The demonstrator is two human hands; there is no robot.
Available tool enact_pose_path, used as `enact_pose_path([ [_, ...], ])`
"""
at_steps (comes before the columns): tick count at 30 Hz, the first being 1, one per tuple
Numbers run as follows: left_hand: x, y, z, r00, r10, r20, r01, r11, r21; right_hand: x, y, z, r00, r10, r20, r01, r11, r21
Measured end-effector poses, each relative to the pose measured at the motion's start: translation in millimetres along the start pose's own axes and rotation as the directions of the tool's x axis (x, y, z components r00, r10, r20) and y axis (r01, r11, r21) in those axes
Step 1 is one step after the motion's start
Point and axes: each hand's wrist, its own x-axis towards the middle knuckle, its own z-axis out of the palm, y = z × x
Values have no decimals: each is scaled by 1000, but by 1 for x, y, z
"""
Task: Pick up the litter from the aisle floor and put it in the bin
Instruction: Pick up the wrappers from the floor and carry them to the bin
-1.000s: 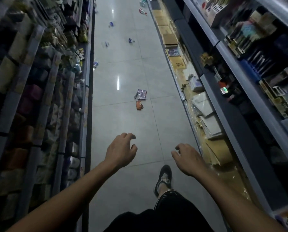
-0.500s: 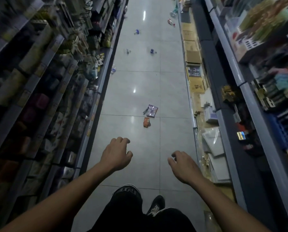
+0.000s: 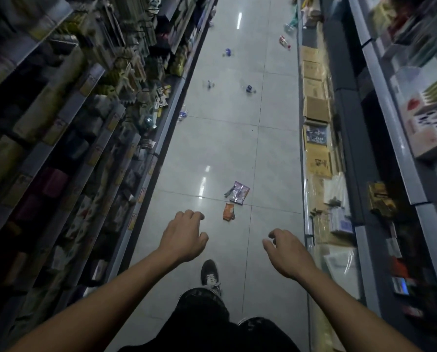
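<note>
1. We look down a narrow aisle floor (image 3: 212, 148) of pale glossy tiles that runs straight away from us.
2. Stocked shelves on the left (image 3: 59, 138) and stocked shelves on the right (image 3: 380, 153) wall the aisle in; flat cardboard boxes (image 3: 316, 107) line the right-hand base.
3. Our dark trouser leg (image 3: 202, 313) and one dark shoe (image 3: 209, 273) show low in the middle, the shoe pointing up the aisle.
4. Our left hand (image 3: 183, 237) and right hand (image 3: 286, 252) hang out ahead over the floor, well apart; the fingers of both are loosely curled and hold nothing.
5. A purplish wrapper (image 3: 237, 193) lies flat on the floor ahead of the hands, its long axis running up the aisle and leaning slightly right.
6. Just below it lies an orange packet (image 3: 229, 212), near but apart, long axis pointing almost straight up the aisle, just beyond our left fingertips in the view.
7. Farther on, small scraps are scattered: a blue piece (image 3: 249, 88), another blue piece (image 3: 227, 52), a pale scrap (image 3: 209, 84), one by the left shelf foot (image 3: 183, 114), and a red-and-white wrapper (image 3: 284, 43) near the right edge; they are too small to tell their orientation.
</note>
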Motion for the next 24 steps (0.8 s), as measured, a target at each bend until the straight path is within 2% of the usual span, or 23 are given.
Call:
enact_pose_path([
  [7, 107, 5, -34, 998, 55, 31, -55, 998, 6, 76, -17, -45, 997, 70, -26, -70, 997, 17],
  [16, 228, 46, -44, 992, 74, 98, -81, 995, 64, 165, 11, -102, 992, 129, -8, -128, 988, 82],
  [21, 298, 81, -40, 996, 62, 71, -67, 995, 69, 237, 38, -135, 995, 90, 39, -92, 993, 75],
  [24, 338, 101, -41, 999, -9, 33, 7, 999, 49, 284, 52, -158, 996, 54, 73, -58, 997, 52],
])
